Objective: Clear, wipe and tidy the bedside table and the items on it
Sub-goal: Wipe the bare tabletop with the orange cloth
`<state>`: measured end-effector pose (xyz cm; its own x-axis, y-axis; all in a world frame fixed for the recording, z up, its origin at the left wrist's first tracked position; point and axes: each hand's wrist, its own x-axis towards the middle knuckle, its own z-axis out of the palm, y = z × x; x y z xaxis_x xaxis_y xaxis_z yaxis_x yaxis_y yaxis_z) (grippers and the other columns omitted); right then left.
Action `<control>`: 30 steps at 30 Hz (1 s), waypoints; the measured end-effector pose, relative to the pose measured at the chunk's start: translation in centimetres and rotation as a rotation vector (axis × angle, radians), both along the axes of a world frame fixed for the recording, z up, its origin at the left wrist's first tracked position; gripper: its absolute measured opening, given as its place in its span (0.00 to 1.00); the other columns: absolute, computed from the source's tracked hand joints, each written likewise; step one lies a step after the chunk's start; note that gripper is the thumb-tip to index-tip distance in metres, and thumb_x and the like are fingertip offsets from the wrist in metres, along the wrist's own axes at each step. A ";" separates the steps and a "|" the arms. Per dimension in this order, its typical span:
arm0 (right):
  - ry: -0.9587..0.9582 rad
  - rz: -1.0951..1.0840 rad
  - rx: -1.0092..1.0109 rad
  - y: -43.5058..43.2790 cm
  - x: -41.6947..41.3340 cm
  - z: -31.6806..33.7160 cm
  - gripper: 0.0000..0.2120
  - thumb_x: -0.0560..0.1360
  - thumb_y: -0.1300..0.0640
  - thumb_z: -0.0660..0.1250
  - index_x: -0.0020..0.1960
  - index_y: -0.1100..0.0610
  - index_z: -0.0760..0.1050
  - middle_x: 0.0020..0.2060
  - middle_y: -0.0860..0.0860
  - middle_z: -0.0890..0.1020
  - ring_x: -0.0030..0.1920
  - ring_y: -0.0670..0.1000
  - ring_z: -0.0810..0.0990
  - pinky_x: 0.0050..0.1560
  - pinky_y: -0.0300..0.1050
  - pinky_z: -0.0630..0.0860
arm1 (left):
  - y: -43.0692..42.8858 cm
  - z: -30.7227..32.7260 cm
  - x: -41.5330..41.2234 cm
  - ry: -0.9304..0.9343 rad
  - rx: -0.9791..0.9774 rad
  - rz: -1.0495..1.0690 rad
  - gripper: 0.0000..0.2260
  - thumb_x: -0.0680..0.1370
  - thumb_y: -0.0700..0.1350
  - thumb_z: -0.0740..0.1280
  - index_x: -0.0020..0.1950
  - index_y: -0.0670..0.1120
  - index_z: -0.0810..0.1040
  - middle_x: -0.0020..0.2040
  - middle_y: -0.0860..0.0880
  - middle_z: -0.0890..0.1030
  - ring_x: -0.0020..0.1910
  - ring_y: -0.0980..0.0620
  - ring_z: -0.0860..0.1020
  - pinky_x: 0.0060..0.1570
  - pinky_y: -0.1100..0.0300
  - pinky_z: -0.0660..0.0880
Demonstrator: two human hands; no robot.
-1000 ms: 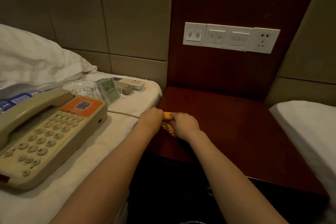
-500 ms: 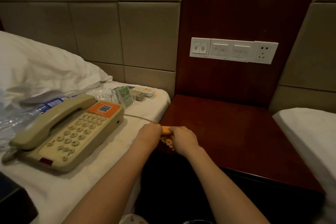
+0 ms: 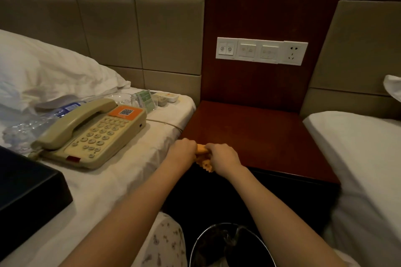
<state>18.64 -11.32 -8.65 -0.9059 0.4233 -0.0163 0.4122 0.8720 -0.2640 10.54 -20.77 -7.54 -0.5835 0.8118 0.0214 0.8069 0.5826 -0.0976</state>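
An orange cloth [image 3: 201,151] is bunched between my two hands at the front left corner of the dark red bedside table [image 3: 256,136]. My left hand [image 3: 182,150] grips its left end and my right hand [image 3: 223,157] grips its right end, with a frayed piece hanging below. On the bed to the left lie a beige telephone [image 3: 93,132] with its cord [image 3: 165,123], a glass ashtray [image 3: 120,97], a green card stand [image 3: 145,101], two remotes [image 3: 166,97] and an empty plastic bottle [image 3: 32,123].
A round bin [image 3: 230,245] stands on the floor below my arms. A dark box [image 3: 28,197] sits on the left bed's near edge. A second bed [image 3: 358,154] borders the table on the right. Wall switches and a socket [image 3: 261,51] are above the table.
The view has pulled back and down, so the bin and dark box now show. Both hands have stayed on the cloth at the table's front left corner.
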 end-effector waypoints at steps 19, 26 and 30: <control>-0.001 0.015 0.263 3.7 8.6 3.4 0.18 0.76 0.67 0.59 0.64 0.56 0.70 0.54 0.54 0.78 0.52 0.55 0.77 0.50 0.49 0.76 | 3.9 4.0 5.2 -0.014 -0.033 -0.306 0.08 0.78 0.36 0.60 0.55 0.40 0.75 0.51 0.41 0.77 0.51 0.42 0.76 0.43 0.55 0.69; -0.039 -0.180 0.293 7.1 9.0 1.7 0.12 0.77 0.64 0.61 0.60 0.58 0.68 0.55 0.55 0.77 0.54 0.56 0.77 0.49 0.47 0.74 | 9.8 2.3 7.0 0.016 -0.040 -0.279 0.10 0.78 0.35 0.60 0.59 0.41 0.74 0.56 0.43 0.77 0.56 0.43 0.76 0.51 0.54 0.72; -0.077 -0.277 0.189 9.8 9.8 -0.4 0.13 0.79 0.62 0.56 0.63 0.59 0.67 0.51 0.56 0.79 0.44 0.55 0.76 0.39 0.45 0.70 | 12.3 0.2 7.3 -0.027 0.000 -0.261 0.14 0.78 0.34 0.58 0.62 0.42 0.74 0.58 0.43 0.77 0.58 0.43 0.75 0.59 0.49 0.69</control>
